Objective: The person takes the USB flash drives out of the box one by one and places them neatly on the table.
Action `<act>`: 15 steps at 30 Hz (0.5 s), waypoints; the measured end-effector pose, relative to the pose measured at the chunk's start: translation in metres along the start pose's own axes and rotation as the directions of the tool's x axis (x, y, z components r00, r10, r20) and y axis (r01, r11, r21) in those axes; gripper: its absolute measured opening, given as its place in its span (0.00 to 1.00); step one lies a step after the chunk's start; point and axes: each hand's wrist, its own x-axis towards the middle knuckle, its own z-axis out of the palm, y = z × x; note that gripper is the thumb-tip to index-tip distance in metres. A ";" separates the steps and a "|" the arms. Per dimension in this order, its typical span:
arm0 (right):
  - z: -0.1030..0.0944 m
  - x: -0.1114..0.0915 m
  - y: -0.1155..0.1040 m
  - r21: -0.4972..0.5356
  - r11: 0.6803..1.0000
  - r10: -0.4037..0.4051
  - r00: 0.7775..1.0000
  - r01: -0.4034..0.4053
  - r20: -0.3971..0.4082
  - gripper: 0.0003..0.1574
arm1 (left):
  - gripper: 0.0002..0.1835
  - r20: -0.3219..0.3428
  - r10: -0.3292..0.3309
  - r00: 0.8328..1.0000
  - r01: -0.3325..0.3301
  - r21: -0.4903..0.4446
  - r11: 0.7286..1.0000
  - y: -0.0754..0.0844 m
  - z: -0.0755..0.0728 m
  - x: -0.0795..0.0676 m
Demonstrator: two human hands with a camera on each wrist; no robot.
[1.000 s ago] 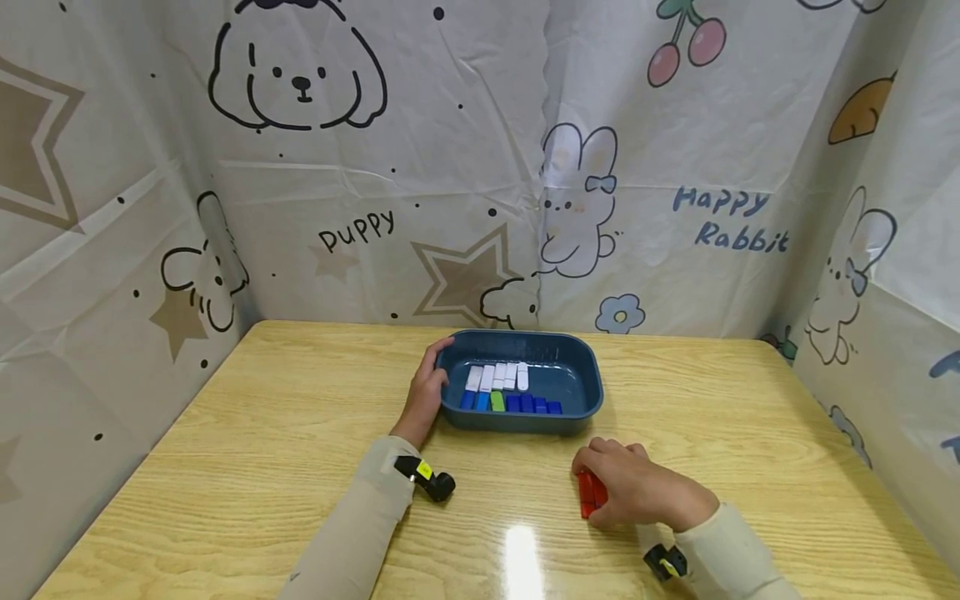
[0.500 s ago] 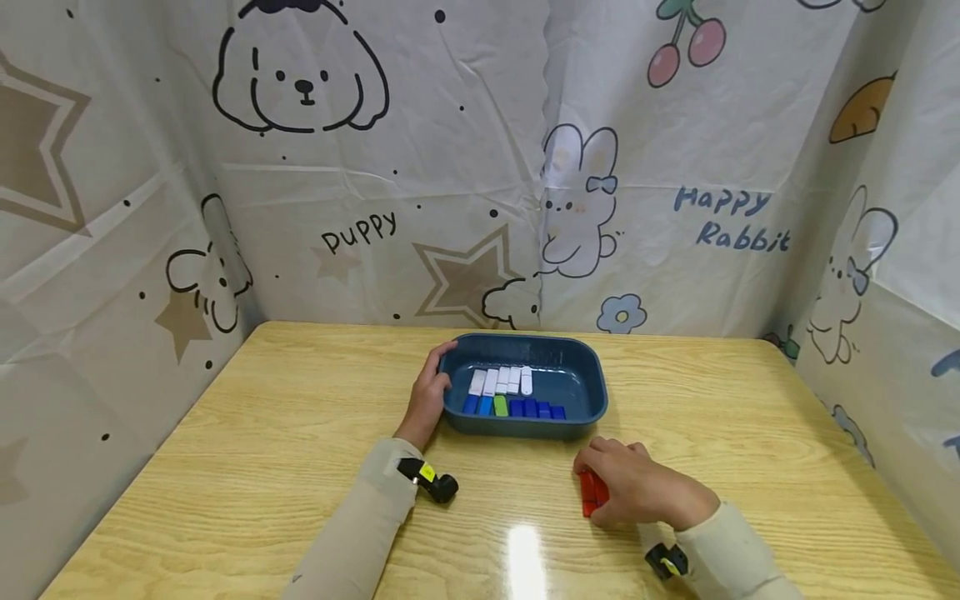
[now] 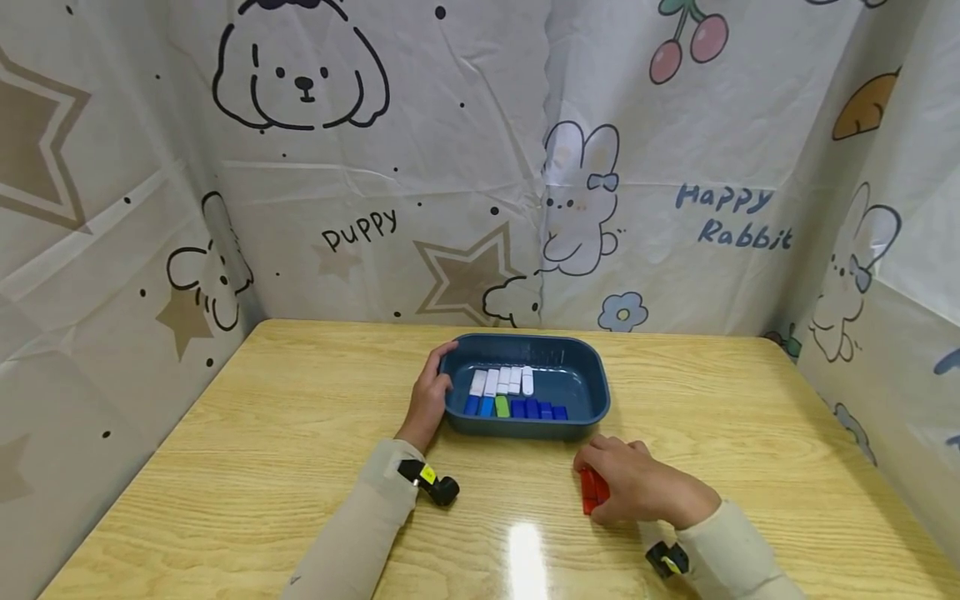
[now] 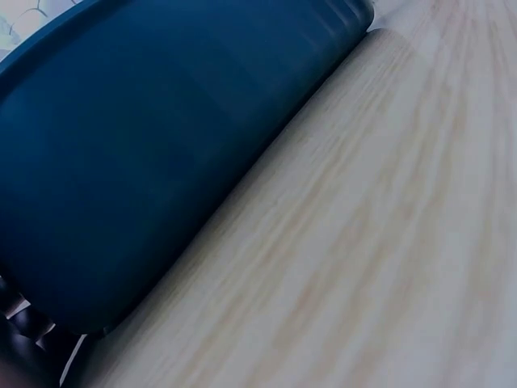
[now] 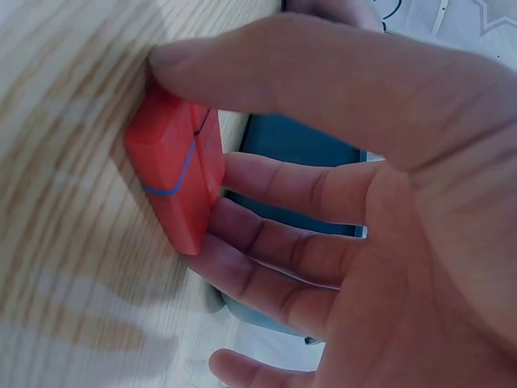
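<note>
My left hand (image 3: 429, 395) grips the left end of a dark blue plastic tray (image 3: 525, 427), thumb at its near-left side and fingertips at the rim. Its smooth outer wall (image 4: 161, 137) fills much of the left wrist view. My right hand (image 3: 639, 482) pinches red capped sticks (image 3: 590, 492), which look like USB flash drives, side by side between thumb and fingers. In the right wrist view the red sticks (image 5: 172, 162) sit close over the wood, with a blue line around one seam. My fingertips hide part of them.
Inside the tray lie a row of white sticks (image 3: 504, 381), several blue sticks (image 3: 532, 408) and a green one (image 3: 502, 406). The wooden table (image 3: 247, 467) ends at a patterned cloth backdrop (image 3: 360, 175) on three sides.
The tray and my left hand have shifted slightly right and nearer. My right hand stays in place around the red sticks.
</note>
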 end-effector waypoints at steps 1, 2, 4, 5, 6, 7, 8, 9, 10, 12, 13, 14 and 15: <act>0.000 0.000 0.000 -0.001 1.000 0.004 1.000 -0.004 0.003 0.29 | 0.32 0.002 0.001 1.000 -0.001 -0.006 1.000 0.000 0.000 0.000; 0.000 0.001 -0.001 0.000 1.000 0.011 1.000 -0.011 0.008 0.29 | 0.32 0.002 -0.001 1.000 0.001 -0.008 1.000 0.000 -0.001 0.000; 0.000 0.002 -0.001 0.005 1.000 0.025 1.000 -0.025 0.017 0.29 | 0.32 -0.001 -0.005 1.000 0.005 -0.005 1.000 0.001 -0.001 0.001; -0.001 0.002 -0.001 0.006 1.000 0.028 0.999 -0.028 0.020 0.30 | 0.32 -0.004 -0.007 1.000 0.007 -0.004 1.000 0.001 0.000 0.000; -0.001 0.003 -0.001 0.009 1.000 0.029 0.999 -0.030 0.023 0.30 | 0.32 -0.009 -0.008 1.000 0.008 -0.001 1.000 0.002 0.000 0.001; -0.001 0.003 0.000 0.012 0.999 0.032 0.999 -0.032 0.023 0.30 | 0.32 -0.014 -0.008 1.000 0.008 0.001 1.000 0.002 0.000 0.001; -0.001 0.003 0.000 0.016 0.999 0.033 0.999 -0.034 0.023 0.31 | 0.32 -0.019 -0.007 1.000 0.007 0.006 1.000 0.002 0.000 0.001; -0.002 0.003 0.000 0.026 0.999 0.026 0.999 -0.026 0.020 0.32 | 0.32 -0.024 0.000 1.000 0.000 0.008 1.000 0.002 0.000 0.001; -0.003 0.003 0.000 0.032 0.999 0.014 1.000 -0.015 0.015 0.32 | 0.32 -0.027 0.005 1.000 -0.005 0.009 1.000 0.002 0.000 0.001; -0.006 0.001 -0.001 0.056 0.998 -0.026 1.000 0.027 -0.006 0.32 | 0.32 -0.031 0.011 0.999 -0.011 0.012 1.000 0.001 0.000 0.001; -0.008 0.000 -0.001 0.068 0.996 -0.051 0.998 0.052 -0.020 0.32 | 0.32 -0.032 0.017 0.999 -0.017 0.010 1.000 0.000 0.001 0.001; -0.011 0.000 -0.001 0.079 0.993 -0.080 0.996 0.083 -0.037 0.30 | 0.32 -0.033 0.018 0.999 -0.017 0.012 1.000 0.000 0.001 0.001; -0.014 -0.001 -0.002 0.098 0.988 -0.110 0.992 0.116 -0.058 0.28 | 0.32 -0.035 0.018 0.999 -0.018 0.012 1.000 -0.001 0.001 0.001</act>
